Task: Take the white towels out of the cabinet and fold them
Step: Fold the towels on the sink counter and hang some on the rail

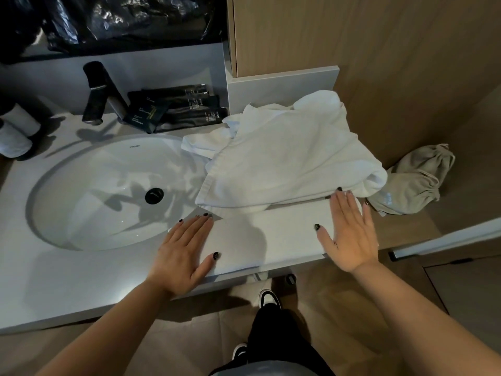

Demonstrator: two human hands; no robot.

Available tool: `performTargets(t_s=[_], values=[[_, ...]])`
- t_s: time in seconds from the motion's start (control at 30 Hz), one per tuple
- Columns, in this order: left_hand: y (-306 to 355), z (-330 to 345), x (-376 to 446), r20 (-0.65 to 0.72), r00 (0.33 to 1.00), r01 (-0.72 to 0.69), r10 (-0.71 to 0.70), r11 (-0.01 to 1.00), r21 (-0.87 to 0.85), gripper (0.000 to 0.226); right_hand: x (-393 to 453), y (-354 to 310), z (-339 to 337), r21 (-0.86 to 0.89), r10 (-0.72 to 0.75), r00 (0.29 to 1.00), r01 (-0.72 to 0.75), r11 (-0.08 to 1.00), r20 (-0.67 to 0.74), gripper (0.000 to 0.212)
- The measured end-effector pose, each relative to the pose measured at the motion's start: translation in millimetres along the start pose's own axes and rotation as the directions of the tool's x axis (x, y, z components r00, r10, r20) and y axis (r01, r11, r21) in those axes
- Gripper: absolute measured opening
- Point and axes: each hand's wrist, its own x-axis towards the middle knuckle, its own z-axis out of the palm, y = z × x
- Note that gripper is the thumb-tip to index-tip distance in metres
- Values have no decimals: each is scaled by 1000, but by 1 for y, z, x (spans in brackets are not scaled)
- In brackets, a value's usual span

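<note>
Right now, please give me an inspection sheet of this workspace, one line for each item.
Surface: pale counter with an oval sink.
Job's things: flat towel at the front edge; loose towel heaped behind it.
Clutter: dark sachets, tap, beige bag.
Hands: left hand and right hand flat on the front towel.
Cables: nothing seen.
Surroundings: wooden panel, tiled floor.

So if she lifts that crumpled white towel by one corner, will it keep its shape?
Probably not. The white towel lies in soft creases, one edge drooping into the sink, so it should hang limp. It looks thick, so likely not slippery.
</note>
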Motion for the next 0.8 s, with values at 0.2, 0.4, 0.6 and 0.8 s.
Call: performTargets(t_s=[0.2, 0.4, 0.6, 0.8], values=[[9, -5, -3, 31, 999, 30, -32, 997, 68, 74, -7, -6, -9, 222, 73, 997, -74, 972, 15, 79], [58, -3, 19, 104, 990, 87, -91, 995, 41, 78, -17, -4, -11, 695, 471, 882, -344, 631, 9, 68], [110, 23, 55, 146, 978, 126, -150, 978, 164, 66, -3, 27, -30, 814, 526, 672, -577, -68, 521, 42], [118, 18, 53, 110, 988, 94, -109, 986, 139, 66, -48, 28, -18, 820, 421, 705, -519, -243, 571, 62]])
